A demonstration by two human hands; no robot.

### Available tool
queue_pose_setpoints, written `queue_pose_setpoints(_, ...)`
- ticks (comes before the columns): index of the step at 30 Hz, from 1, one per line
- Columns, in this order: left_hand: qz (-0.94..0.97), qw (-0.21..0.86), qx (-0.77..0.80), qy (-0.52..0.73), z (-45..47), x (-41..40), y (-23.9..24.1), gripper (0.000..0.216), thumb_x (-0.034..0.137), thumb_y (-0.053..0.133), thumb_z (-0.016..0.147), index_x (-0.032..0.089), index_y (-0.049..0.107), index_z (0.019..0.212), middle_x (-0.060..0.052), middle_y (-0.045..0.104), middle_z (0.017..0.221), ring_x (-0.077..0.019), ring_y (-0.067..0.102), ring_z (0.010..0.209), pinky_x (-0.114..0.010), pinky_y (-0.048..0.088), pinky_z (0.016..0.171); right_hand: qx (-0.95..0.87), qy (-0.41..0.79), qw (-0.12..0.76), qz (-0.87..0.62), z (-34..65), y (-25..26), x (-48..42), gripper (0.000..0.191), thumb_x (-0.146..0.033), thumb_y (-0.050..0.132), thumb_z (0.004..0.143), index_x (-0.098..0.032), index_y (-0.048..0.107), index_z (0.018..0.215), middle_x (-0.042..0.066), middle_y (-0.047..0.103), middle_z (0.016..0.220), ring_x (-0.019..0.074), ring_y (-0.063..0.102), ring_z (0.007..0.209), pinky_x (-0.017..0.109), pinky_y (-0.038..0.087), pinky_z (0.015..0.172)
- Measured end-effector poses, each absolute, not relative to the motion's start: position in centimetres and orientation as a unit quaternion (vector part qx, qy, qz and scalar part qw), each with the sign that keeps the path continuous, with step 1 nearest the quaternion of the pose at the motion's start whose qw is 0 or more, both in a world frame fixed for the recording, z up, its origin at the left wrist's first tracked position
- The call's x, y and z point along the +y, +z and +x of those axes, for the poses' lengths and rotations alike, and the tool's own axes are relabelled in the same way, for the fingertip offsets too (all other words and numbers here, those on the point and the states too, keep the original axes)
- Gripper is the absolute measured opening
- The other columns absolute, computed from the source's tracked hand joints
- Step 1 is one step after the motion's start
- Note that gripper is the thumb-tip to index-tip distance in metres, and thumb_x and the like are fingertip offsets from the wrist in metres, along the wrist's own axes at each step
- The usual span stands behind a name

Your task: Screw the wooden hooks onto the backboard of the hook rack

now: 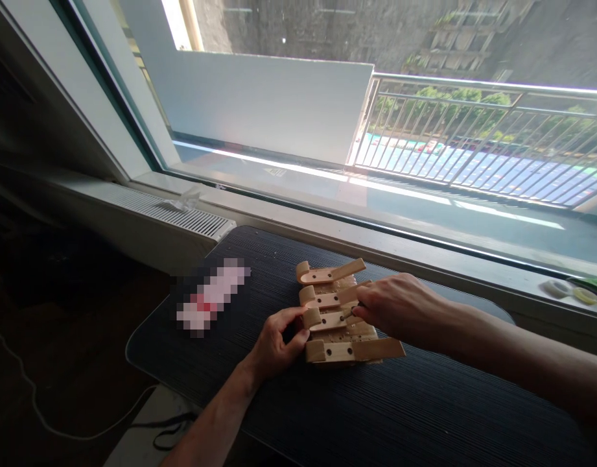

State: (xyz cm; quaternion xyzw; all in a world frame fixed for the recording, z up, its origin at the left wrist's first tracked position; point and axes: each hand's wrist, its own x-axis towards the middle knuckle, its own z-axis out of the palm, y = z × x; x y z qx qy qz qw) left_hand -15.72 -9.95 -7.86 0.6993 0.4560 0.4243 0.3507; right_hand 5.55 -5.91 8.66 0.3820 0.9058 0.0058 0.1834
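Observation:
A light wooden piece (344, 333) lies on the dark table, with several narrow strips set side by side across it. Each strip has a rounded, curled left end, and dark round spots that look like screws or holes show along them. My left hand (279, 340) pinches the curled end of the third strip (330, 320) from the back. Over the right part of that same strip, my right hand (390, 301) is closed, fingertips close to a dark spot. Whatever it grips is hidden by the fingers. The front strip (354, 351) has a long flat end pointing right.
The black table (220, 383) has rounded corners and stands against a window sill (298, 224). A blurred pale and red item (213, 295) lies at its left. A white vent grille (196, 217) with clear plastic on it is behind. A white cable (40, 415) runs at lower left.

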Motion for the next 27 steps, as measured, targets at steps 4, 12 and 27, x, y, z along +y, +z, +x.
queue_pose_setpoints(4, 0.697, 0.414, 0.440, 0.386, -16.0, -9.9, -7.2, 0.034, 0.026, 0.057, 0.080, 0.013, 0.061, 0.112, -0.009, 0.068, 0.107, -0.0221, 0.062, 0.099, -0.033, 0.050, 0.089, 0.906, 0.004, 0.173, 0.386, 5.9, 9.5, -5.8, 0.013, -0.024, 0.050, 0.087, -0.016, 0.060, 0.081, 0.004, 0.065, 0.069, 0.0158, 0.060, 0.059, 0.025, 0.024, 0.046)
queue_pose_setpoints(12, 0.686, 0.404, 0.458, 0.395, -15.7, -9.5, -8.4, 0.040, 0.028, 0.069, 0.073, 0.016, 0.063, 0.110, -0.007, 0.069, 0.108, -0.0221, 0.064, 0.098, -0.036, 0.051, 0.089, 0.917, -0.044, 0.179, 0.354, 4.8, 10.6, -6.0, 0.015, -0.007, 0.048, 0.084, -0.016, 0.058, 0.077, 0.003, 0.066, 0.074, 0.0127, 0.059, 0.062, 0.025, 0.029, 0.051)
queue_pose_setpoints(27, 0.723, 0.343, 0.470, 0.373, -15.4, -9.5, -8.3, 0.030, 0.032, 0.065, 0.077, 0.016, 0.065, 0.102, -0.007, 0.070, 0.095, -0.0191, 0.062, 0.084, -0.031, 0.051, 0.078, 0.911, -0.049, 0.183, 0.366, 4.6, 11.3, -5.6, 0.013, -0.012, 0.050, 0.084, -0.017, 0.060, 0.079, 0.003, 0.067, 0.075, 0.0114, 0.059, 0.061, 0.024, 0.029, 0.050)
